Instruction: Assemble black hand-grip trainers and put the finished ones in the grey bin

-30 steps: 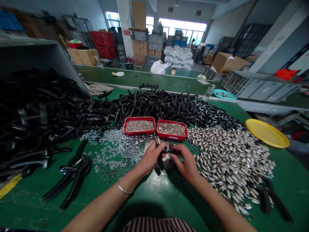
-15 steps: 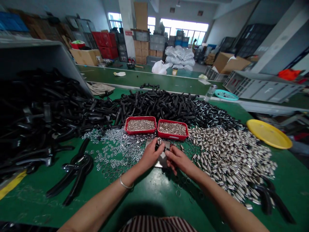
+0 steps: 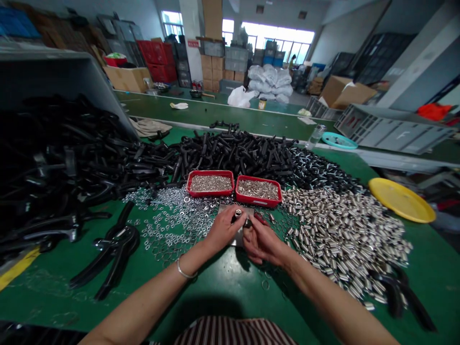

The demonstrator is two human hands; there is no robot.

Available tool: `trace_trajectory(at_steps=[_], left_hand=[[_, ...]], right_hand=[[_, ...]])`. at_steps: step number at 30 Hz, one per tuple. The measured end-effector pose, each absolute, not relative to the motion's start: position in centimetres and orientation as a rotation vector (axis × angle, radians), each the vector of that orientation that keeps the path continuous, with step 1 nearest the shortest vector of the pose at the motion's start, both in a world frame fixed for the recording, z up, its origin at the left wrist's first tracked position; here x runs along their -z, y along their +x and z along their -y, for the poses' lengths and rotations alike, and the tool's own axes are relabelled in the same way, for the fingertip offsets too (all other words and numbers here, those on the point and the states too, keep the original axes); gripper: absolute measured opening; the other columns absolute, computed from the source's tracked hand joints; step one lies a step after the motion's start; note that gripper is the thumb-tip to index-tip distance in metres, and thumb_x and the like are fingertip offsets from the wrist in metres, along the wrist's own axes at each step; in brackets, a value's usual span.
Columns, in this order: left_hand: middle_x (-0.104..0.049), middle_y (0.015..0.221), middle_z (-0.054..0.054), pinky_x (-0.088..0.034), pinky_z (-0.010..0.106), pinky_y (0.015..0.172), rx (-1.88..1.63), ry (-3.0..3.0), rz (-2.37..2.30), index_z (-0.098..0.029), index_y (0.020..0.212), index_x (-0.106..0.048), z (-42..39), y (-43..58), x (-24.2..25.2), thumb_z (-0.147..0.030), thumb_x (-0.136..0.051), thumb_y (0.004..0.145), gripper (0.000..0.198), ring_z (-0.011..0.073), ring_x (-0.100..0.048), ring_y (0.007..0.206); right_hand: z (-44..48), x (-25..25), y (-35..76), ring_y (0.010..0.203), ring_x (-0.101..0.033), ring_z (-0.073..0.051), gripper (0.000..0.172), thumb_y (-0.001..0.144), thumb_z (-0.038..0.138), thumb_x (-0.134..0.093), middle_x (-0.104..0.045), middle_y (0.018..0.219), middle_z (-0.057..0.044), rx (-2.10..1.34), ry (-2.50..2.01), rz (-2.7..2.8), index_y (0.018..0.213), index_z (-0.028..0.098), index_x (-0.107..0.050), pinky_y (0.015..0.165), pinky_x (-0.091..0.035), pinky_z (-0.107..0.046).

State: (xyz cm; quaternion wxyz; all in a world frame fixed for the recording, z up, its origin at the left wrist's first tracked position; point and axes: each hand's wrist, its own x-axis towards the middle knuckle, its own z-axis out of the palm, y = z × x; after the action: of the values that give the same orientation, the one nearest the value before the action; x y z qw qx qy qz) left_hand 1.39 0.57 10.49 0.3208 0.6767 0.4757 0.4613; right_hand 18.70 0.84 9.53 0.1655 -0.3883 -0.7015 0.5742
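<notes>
Part in hand: dark part (image 3: 247, 223) w/ silver end (image 3: 238, 213) – held btwn both hands, just above the metal plate (image 3: 236, 241); mostly hidden by fingers.
L hand: left hand (image 3: 220, 234) curled round the part, silver end left showing beside the thumb.
R hand: right hand (image 3: 264, 242) bent inward, thumb + index apparently pinched on the dark part; exact contact can't be made out.
Handling: prob. light, stiff, not fragile; bare metal likely slippery.
Best hold: dark body, prob. – firm pinch, silver end kept uncovered.
Cylinders: silver cylinders (image 3: 341, 230) heaped at R; smooth, glossy, apt to roll.
Small bits: metal rings (image 3: 165, 251), thin + flat-looking, scattered at L.
Trays: left red tray (image 3: 210, 194) and right red tray (image 3: 257, 201), rectangular, filled w/ tiny metallic pcs.
Black pcs: black pile (image 3: 230, 153), elongated, semi-gloss, tangled; material unclear.
Clamp: black clamp (image 3: 121, 249) laid at L, long curved handles.
Surface: green worktop (image 3: 230, 282), smooth, slightly reflective.
</notes>
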Motion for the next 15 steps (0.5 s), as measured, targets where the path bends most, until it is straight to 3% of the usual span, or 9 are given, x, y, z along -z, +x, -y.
trace_trajectory(at_steps=[2,4,6,7,11,12,15], left_hand=[[-0.063,0.083,0.001,-0.044,0.027,0.078,-1.163,1.784,-1.249,-0.019,0.088,-0.058,-0.73,1.01,-10.01,-0.038,-0.051,0.094,0.021,0.0158,-0.057,0.079],[-0.061,0.078,0.000,-0.044,0.027,0.074,-1.118,1.690,-1.288,-0.019,0.088,-0.058,-0.83,0.77,-9.53,-0.038,-0.049,0.095,0.022,0.0151,-0.056,0.074],[-0.060,0.077,-0.001,-0.044,0.027,0.074,-1.106,1.616,-1.325,-0.019,0.090,-0.057,-0.79,0.73,-9.33,-0.038,-0.047,0.096,0.022,0.0151,-0.056,0.073],[-0.060,0.079,0.000,-0.045,0.027,0.076,-1.119,1.620,-1.327,-0.019,0.090,-0.057,-0.73,0.76,-9.37,-0.038,-0.047,0.097,0.022,0.0154,-0.056,0.075],[-0.061,0.097,0.005,-0.043,0.032,0.093,-1.175,1.863,-1.176,-0.018,0.093,-0.058,-0.59,0.99,-9.79,-0.033,-0.047,0.097,0.019,0.0186,-0.057,0.097],[-0.060,0.100,0.006,-0.043,0.033,0.096,-1.173,1.893,-1.161,-0.018,0.093,-0.059,-0.62,1.06,-9.76,-0.032,-0.047,0.097,0.019,0.0195,-0.057,0.101],[-0.060,0.090,0.005,-0.046,0.033,0.087,-1.145,1.789,-1.291,-0.018,0.089,-0.058,-0.72,1.33,-9.30,-0.033,-0.046,0.097,0.020,0.0197,-0.058,0.090]], right_hand=[[-0.86,-9.69,18.78,0.041,-0.050,-0.014,0.075,0.095,0.069,0.002,-0.061,0.060,-0.002,-1.642,-1.158,2.016,0.090,0.019,-0.054,0.046,-0.045,-0.028],[-0.88,-10.09,19.01,0.064,-0.063,-0.018,0.060,0.094,0.073,-0.030,-0.068,0.082,-0.008,-1.272,-1.283,2.082,0.097,0.018,-0.056,0.059,-0.050,-0.030],[-0.75,-10.41,19.12,0.083,-0.065,-0.023,0.053,0.090,0.070,-0.047,-0.068,0.095,-0.013,-0.996,-1.327,2.132,0.097,0.019,-0.058,0.069,-0.050,-0.033],[-0.62,-10.47,19.12,0.083,-0.064,-0.024,0.053,0.092,0.069,-0.042,-0.068,0.094,-0.013,-1.002,-1.323,2.157,0.093,0.019,-0.059,0.069,-0.050,-0.034],[-0.25,-10.14,19.09,0.048,-0.056,-0.017,0.081,0.098,0.061,0.007,-0.065,0.065,-0.007,-1.548,-1.222,2.191,0.084,0.019,-0.061,0.049,-0.045,-0.030],[-0.27,-10.01,19.16,0.047,-0.055,-0.016,0.079,0.098,0.063,0.003,-0.066,0.066,-0.006,-1.547,-1.223,2.173,0.086,0.019,-0.061,0.049,-0.044,-0.029],[-0.46,-9.63,19.43,0.063,-0.061,-0.017,0.056,0.092,0.072,-0.040,-0.068,0.081,-0.008,-1.179,-1.278,2.076,0.091,0.019,-0.059,0.056,-0.045,-0.026]])
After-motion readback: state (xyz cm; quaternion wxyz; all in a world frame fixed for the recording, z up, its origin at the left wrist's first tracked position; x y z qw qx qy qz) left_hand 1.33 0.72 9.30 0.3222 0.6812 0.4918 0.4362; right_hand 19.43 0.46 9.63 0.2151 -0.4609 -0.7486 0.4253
